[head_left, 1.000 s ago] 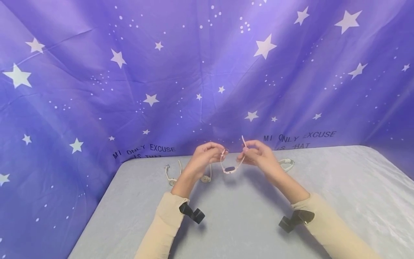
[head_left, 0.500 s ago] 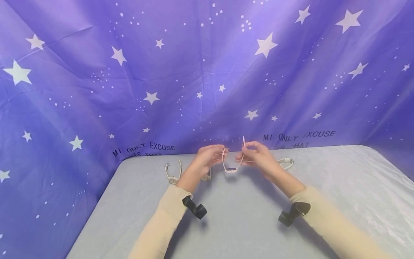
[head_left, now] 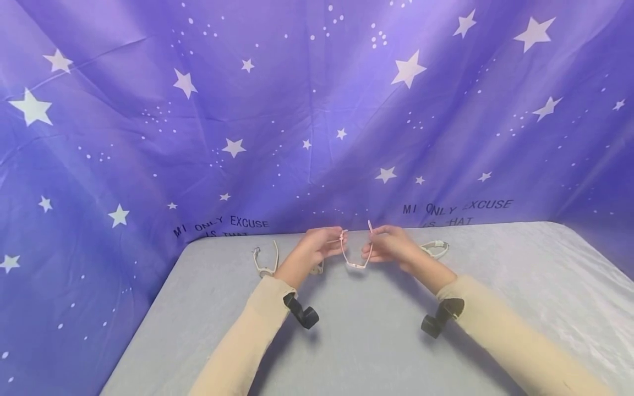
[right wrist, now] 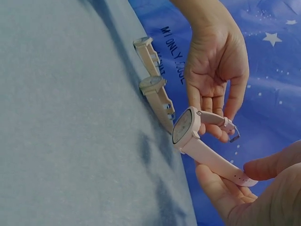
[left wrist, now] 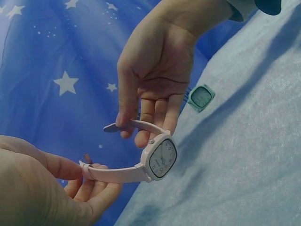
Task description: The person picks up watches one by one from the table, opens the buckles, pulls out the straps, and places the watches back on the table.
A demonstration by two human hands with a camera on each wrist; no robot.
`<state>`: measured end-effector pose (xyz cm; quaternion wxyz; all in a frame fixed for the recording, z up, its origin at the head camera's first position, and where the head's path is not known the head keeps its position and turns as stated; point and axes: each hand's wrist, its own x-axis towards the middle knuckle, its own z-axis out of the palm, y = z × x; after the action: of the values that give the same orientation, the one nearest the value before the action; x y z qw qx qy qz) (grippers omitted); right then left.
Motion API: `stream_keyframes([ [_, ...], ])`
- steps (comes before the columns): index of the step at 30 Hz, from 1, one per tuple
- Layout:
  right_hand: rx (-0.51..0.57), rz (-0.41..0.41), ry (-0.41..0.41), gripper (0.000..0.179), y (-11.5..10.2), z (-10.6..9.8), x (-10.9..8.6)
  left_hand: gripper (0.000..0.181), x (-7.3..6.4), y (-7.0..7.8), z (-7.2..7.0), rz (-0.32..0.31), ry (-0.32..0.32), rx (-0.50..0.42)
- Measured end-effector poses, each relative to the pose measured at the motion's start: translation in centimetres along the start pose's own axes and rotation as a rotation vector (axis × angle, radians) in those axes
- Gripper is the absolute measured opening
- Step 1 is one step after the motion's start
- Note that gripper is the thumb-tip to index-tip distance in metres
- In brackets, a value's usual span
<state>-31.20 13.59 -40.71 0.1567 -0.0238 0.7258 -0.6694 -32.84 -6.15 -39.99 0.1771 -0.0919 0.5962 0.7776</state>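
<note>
A pink wristwatch (left wrist: 161, 159) with a squarish white dial hangs between both hands above the far part of the table, its strap unfastened and bowed into a U. At the buckle end, my left hand (head_left: 317, 246) pinches the strap (left wrist: 117, 174) between thumb and fingers. My right hand (head_left: 394, 246) pinches the other strap end, whose tip sticks up past the thumb. Small holes show in that strap end (right wrist: 239, 177) in the right wrist view. The metal buckle (right wrist: 234, 134) juts out beside the left fingertips. From the head view, the case is seen nearly edge-on.
Behind the left forearm, a cream watch (head_left: 267, 270) lies on the grey cloth-covered table (head_left: 356, 341), with another watch (head_left: 317, 269) partly hidden by the left hand. A pale green watch (left wrist: 201, 98) rests beyond the right hand. A purple star-patterned curtain (head_left: 277, 110) hangs behind the table.
Both hands have shifted slightly, the right one lower. The pink watch has tilted so its dial no longer shows in the head view, and its strap ends hang more upright.
</note>
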Motion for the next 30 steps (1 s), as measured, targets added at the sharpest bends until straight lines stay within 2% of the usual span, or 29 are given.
stream_keyframes([
  [5, 0.006, 0.046, -0.006, 0.047, 0.4, -0.2, 0.8, 0.040, 0.5, -0.3, -0.2, -0.035, 0.032, -0.002],
  [20, 0.016, 0.116, -0.009, 0.045, 1.2, 0.5, 3.0, 0.027, 2.0, -1.2, -0.9, -0.034, 0.138, 0.093],
  [30, 0.028, 0.132, 0.010, 0.045, 0.9, 0.9, 3.7, 0.031, 2.4, -1.2, -1.0, -0.028, 0.140, 0.170],
])
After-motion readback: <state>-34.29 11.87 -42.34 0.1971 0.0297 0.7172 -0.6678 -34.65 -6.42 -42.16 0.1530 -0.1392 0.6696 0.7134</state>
